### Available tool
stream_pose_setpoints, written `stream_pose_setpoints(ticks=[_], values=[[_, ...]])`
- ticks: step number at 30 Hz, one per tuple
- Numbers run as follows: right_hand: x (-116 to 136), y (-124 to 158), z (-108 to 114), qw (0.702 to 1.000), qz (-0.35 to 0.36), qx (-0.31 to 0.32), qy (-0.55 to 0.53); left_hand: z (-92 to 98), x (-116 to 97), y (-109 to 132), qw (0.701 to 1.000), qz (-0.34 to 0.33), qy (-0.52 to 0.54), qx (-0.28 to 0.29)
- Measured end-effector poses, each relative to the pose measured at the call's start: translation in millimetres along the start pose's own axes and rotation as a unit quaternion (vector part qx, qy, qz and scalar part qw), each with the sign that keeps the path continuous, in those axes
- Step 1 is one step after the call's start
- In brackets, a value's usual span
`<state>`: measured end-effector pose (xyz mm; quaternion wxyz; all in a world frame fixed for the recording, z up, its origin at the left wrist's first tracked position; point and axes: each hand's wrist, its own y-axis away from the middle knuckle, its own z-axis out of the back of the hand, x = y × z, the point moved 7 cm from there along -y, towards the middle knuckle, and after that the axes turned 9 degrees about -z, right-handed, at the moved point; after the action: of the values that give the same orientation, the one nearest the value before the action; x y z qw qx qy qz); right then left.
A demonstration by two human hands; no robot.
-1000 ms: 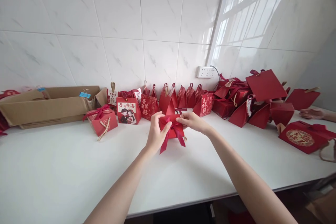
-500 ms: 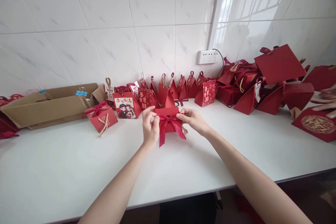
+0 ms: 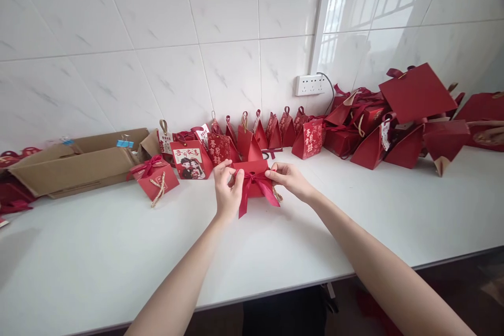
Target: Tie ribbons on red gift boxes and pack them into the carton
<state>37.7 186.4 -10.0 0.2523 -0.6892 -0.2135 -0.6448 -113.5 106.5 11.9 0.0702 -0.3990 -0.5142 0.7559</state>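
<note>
Both hands pinch ribbon (image 3: 255, 189) ends, arms outstretched.

I see a long white smooth table (image 3: 118, 252) filling the lower frame. At centre stands a small red paper box with a ribbon bow (image 3: 254, 186). A flat brown cardboard carton (image 3: 79, 165) lies at left, a row of red paper gift bags (image 3: 271, 134) along the back, and a heap of red folded boxes (image 3: 394, 121) at right.

small red gift box (image 3: 254, 181), red ribbon bow (image 3: 255, 189) tied on front, upright, mid white table, gold cord at rt side
</note>
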Motion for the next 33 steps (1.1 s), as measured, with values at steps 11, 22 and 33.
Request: stream_pose_setpoints(ticks=[11, 22, 33], values=[[2.4, -2.9, 13.6, 0.999, -0.006, -0.043, 0.012, -5.5, -9.3, 2.0, 1.0, -0.015, -0.018, 0.02], [0.2, -2.0, 9.1, 1.0, -0.008, -0.011, 0.0, -8.3, 0.0, 8.3, 1.0, 0.016, 0.006, -0.001], [-1.6, -0.9, 1.8, 1.0, 0.002, 0.003, -0.006, -5.3, 7.1, 10.9, 0.995, 0.084, 0.049, -0.021]])
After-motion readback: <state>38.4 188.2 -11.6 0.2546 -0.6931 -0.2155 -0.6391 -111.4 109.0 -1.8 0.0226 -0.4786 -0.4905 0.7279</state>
